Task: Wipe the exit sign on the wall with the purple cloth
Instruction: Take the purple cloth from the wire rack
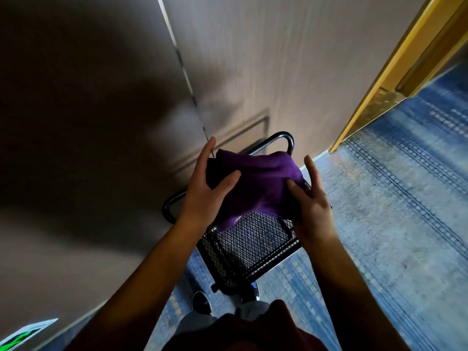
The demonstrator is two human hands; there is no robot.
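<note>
Purple cloth (255, 178), one piece, is held by two hands above one black mesh cart (249, 245): left hand (202, 186) and right hand (310, 201) both pinch it, fingers spread.

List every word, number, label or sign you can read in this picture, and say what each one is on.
No text can be read.
The white-framed sign with green markings low on the wall at the bottom left is cut off by the frame edge and blurred; its wording cannot be read.
The purple cloth and the black wire-mesh cart show no lettering.
</note>
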